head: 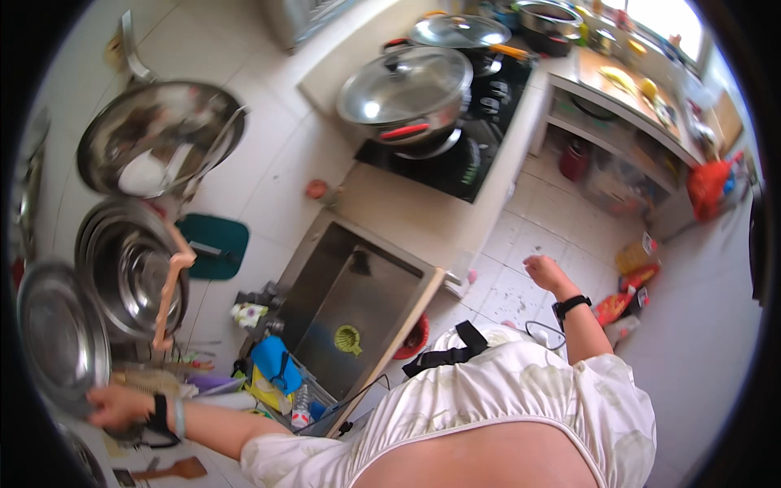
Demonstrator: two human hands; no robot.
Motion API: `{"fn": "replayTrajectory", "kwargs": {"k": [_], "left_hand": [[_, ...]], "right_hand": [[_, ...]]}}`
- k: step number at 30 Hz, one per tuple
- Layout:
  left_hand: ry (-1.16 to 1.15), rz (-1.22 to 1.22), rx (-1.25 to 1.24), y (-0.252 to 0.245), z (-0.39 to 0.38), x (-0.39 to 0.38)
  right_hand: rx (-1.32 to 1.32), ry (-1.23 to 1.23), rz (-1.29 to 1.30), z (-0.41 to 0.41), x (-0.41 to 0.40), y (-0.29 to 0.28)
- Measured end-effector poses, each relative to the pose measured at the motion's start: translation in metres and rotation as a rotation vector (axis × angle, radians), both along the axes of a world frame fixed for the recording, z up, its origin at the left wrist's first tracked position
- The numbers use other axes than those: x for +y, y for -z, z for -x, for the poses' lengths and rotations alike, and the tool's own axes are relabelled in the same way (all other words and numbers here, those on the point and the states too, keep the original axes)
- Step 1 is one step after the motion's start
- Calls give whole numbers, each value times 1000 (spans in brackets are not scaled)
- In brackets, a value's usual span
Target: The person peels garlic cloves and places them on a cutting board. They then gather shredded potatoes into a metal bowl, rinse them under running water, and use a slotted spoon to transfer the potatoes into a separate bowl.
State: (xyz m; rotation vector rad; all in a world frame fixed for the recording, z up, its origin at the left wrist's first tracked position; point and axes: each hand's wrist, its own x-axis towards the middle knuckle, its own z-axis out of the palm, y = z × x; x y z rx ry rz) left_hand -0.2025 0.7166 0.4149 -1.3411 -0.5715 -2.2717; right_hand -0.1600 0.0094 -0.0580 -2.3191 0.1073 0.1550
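Note:
At the lower left my left hand (119,405) grips the rim of a round stainless steel basin (61,332). The hand is blurred. Beside this basin, several nested steel basins (131,268) rest against the white tiled wall. My right hand (545,274) hangs over the tiled floor with its fingers curled and nothing visible in it. A watch with a black strap is on that wrist. Between my hands lies a stainless steel sink (366,299) with a yellow-green drain strainer (348,340) in it.
A lidded steel pot (406,97) stands on the black cooktop (421,174), beyond the sink. A large wok (161,137) and a dark green board (223,244) hang on the wall. Bottles and packets (634,274) stand on the floor at right. A blue cloth (276,364) lies beside the sink.

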Motion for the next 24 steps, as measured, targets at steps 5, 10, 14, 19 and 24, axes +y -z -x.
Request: {"fn": "replayTrajectory", "kwargs": {"k": [5, 10, 14, 19, 24], "left_hand": [[864, 526, 12, 92, -15, -134], [1816, 929, 674, 222, -65, -336], [2080, 1412, 1243, 299, -101, -475], [2177, 2011, 1718, 361, -128, -575], [2075, 2484, 1833, 410, -179, -643]], "right_hand": [[65, 112, -38, 23, -47, -16], [107, 220, -114, 41, -110, -18], [49, 337, -189, 56, -153, -22], [128, 443, -274, 77, -190, -16], [210, 516, -299, 67, -241, 4]]}}
